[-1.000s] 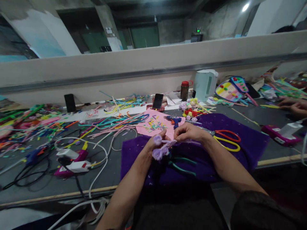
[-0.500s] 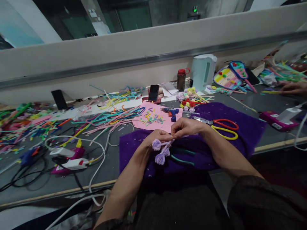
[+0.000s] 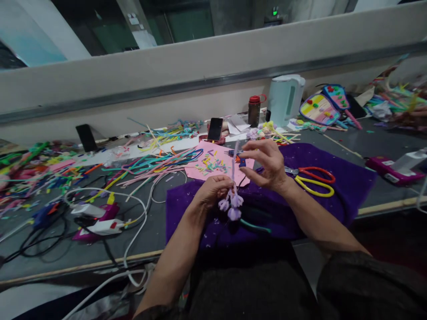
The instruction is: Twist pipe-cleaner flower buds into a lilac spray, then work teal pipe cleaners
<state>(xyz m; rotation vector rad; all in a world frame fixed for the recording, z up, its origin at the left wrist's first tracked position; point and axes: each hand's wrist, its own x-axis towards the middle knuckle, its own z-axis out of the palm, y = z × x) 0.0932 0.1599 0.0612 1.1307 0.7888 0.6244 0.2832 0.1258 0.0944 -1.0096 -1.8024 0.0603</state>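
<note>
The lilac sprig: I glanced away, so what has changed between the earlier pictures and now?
The right hand has let go of the lilac sprig and opened. The sprig's stem, pointing right before, now points up in the picture. The left hand still holds the sprig; scissors, kettle and purple cloth stayed put.

Grips a lilac flower sprig (image 3: 235, 201) in the left hand (image 3: 211, 191), with stem (image 3: 233, 166) up and blossoms (image 3: 234, 214) down over purple cloth (image 3: 350, 178), and holds the right hand (image 3: 268, 164) open just beside that stem, near red-and-yellow-handled scissors (image 3: 299, 172) and a blue glue gun (image 3: 243, 162) on pink paper (image 3: 207, 147).
</note>
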